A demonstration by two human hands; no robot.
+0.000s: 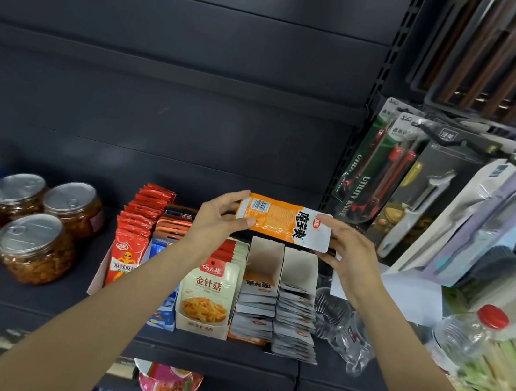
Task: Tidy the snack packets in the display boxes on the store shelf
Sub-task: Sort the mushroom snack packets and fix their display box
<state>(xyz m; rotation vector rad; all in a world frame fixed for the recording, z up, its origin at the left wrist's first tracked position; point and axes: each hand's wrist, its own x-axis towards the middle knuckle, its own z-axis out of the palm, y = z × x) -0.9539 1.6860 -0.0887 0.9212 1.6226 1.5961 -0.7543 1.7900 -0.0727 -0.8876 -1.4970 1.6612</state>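
An orange and white snack packet (282, 222) is held flat above the shelf, barcode side up. My left hand (219, 219) pinches its left end and my right hand (353, 256) grips its right end. Right below stand two open display boxes (266, 255) filled with rows of matching white-topped packets (293, 321). To their left a beige box of mushroom snack pouches (206, 298) stands upright, then blue packets (162, 311) and a box of red packets (125, 259).
Several lidded jars of pickles (33, 245) sit on the dark shelf (33, 299) at left. A crumpled clear wrapper (346, 335) and a red-capped plastic bottle (463, 336) lie at right. Utility knives and peelers (417, 192) hang on the right panel.
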